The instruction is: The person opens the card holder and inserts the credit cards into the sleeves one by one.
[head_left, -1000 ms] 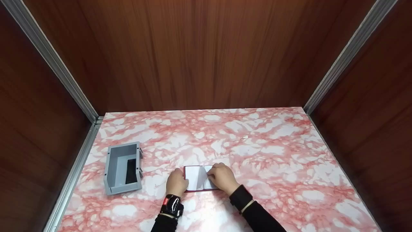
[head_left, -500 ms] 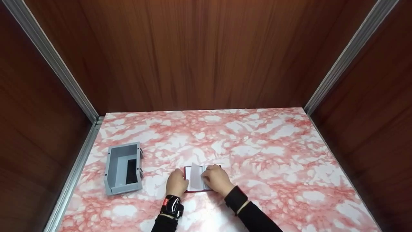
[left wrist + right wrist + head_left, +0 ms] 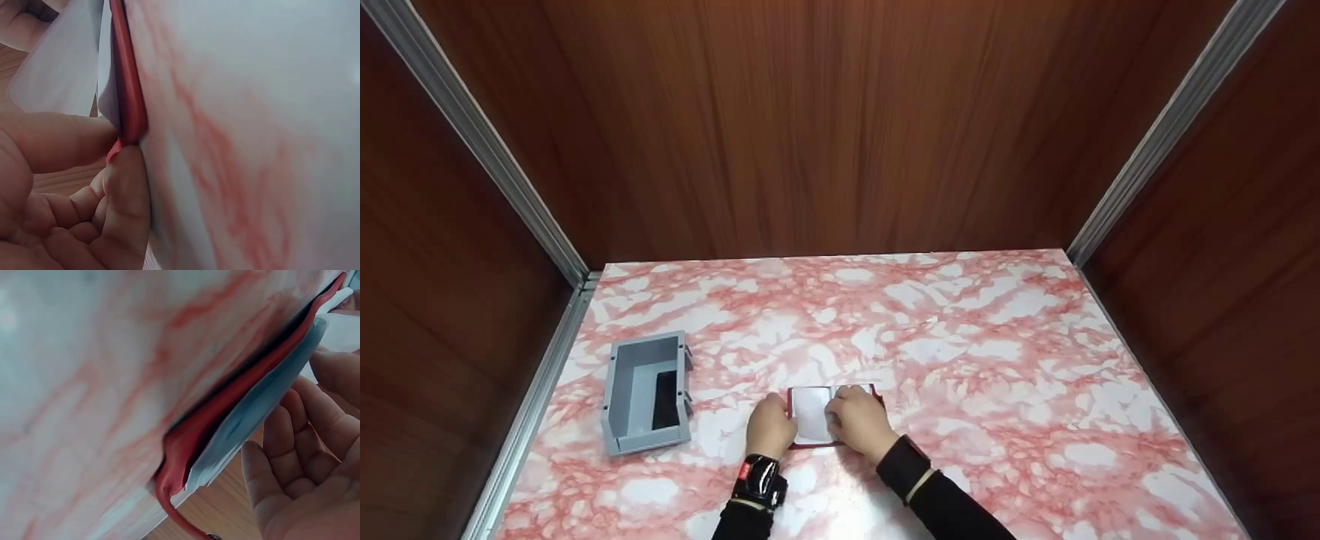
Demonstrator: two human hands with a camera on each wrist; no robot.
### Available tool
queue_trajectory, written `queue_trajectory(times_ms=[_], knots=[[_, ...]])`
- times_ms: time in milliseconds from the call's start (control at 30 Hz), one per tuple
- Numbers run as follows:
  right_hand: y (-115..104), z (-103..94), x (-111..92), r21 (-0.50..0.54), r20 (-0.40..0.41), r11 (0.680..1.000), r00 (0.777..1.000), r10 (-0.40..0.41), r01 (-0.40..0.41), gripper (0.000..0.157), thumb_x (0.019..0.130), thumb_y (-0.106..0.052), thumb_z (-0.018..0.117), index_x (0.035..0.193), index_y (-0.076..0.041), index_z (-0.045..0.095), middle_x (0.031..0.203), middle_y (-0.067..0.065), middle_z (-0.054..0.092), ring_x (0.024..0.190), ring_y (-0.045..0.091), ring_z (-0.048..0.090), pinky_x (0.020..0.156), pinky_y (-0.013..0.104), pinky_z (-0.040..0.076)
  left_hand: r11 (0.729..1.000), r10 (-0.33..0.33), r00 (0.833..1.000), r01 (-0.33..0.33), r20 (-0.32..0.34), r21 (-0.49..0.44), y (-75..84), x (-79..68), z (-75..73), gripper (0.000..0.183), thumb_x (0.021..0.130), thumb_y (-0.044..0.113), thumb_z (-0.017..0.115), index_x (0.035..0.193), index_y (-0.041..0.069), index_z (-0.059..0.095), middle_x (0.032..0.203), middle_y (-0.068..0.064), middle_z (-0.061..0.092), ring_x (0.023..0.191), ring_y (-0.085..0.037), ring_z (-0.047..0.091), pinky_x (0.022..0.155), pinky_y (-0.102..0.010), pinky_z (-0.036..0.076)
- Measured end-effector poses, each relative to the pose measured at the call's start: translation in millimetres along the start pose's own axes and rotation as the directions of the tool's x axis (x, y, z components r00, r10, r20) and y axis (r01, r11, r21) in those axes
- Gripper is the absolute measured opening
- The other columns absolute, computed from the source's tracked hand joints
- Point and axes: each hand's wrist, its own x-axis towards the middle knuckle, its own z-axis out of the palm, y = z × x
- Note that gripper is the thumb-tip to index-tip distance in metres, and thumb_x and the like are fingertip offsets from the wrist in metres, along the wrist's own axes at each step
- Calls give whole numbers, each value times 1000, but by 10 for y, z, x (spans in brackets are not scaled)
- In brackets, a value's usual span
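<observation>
A small red card holder [image 3: 812, 447] lies spread on the table, its translucent sleeves [image 3: 811, 415] fanned to both sides. My left hand [image 3: 770, 426] grips the left edge of its cover; in the left wrist view the thumb [image 3: 67, 140] lies over the sleeves and a finger under the red cover [image 3: 133, 107]. Over the right half rests my right hand [image 3: 861, 424], fingers curled, a translucent sleeve pinched between thumb and forefinger near the middle fold. A thin red strap [image 3: 183, 517] hangs from the cover's right side in the right wrist view.
A grey plastic bin [image 3: 624, 442] stands left of my hands with a flat black object [image 3: 666, 399] inside. The table [image 3: 960, 322] has a pink and white marbled top. Brown wood-grain panels [image 3: 825, 127] with metal corner rails [image 3: 472, 127] enclose it behind and at both sides.
A sleeve has turned over from right to left and now lies on the left half. My right hand has moved slightly left toward the fold; my left hand keeps its place.
</observation>
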Motion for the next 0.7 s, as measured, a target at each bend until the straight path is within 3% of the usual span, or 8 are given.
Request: queue_trajectory(times_ms=[333, 500, 700], knots=[[-5, -4, 3, 0, 12, 1000, 1000, 7, -7, 17, 69, -15, 83, 82, -12, 74, 80, -1, 57, 77, 23, 57, 70, 33, 50, 999, -17, 999, 18, 35, -30, 27, 18, -101, 8, 76, 1, 69, 79, 1, 61, 74, -11, 63, 72, -34, 62, 69, -48, 49], [-10, -18, 2, 8, 15, 1000, 1000, 13, -13, 16, 70, -15, 83, 82, -12, 74, 80, -1, 57, 77, 23, 56, 70, 32, 49, 1000, -9, 1000, 10, 3, -30, 39, 29, -154, 7, 81, 3, 68, 81, 0, 62, 74, -12, 64, 73, -34, 63, 70, -48, 50], [-8, -9, 3, 8, 18, 1000, 1000, 11, -11, 16, 69, -13, 82, 83, -13, 74, 81, -2, 58, 77, 23, 56, 70, 32, 49, 998, 4, 1000, -6, -31, -56, 62, 42, -166, 13, 80, 5, 72, 83, -2, 62, 74, -11, 63, 73, -34, 63, 72, -48, 50]])
